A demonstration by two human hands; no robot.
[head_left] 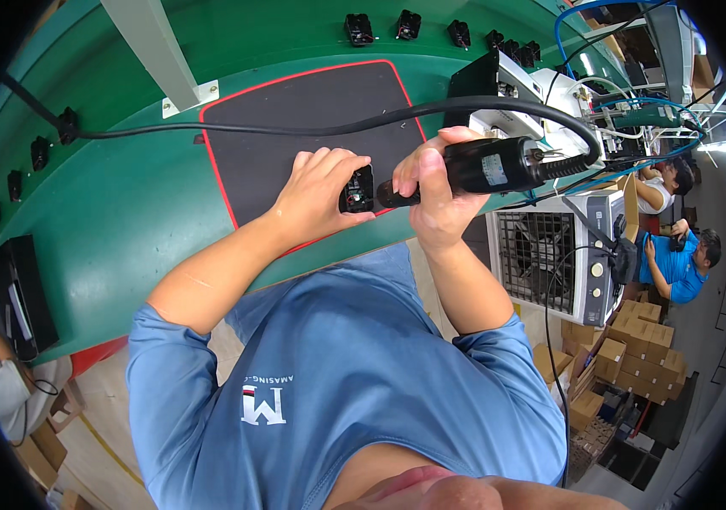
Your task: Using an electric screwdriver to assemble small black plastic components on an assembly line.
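Green bench (125, 204) carries a red-edged black mat (312, 110) and small black parts (359, 29), perhaps plugs.

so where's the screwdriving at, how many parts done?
Done: cannot count; small black parts line the green bench's far edge. In hand: left hand steadies a small black part over the mat; right hand presses the electric screwdriver to it. Left: more black parts along the left edge, state unclear.

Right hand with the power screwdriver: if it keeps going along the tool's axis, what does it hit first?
The right hand aims the black power screwdriver tip-first at the small black part held by the left hand over the black mat. That part comes first; the tip looks at or nearly on it, though depth is unclear.
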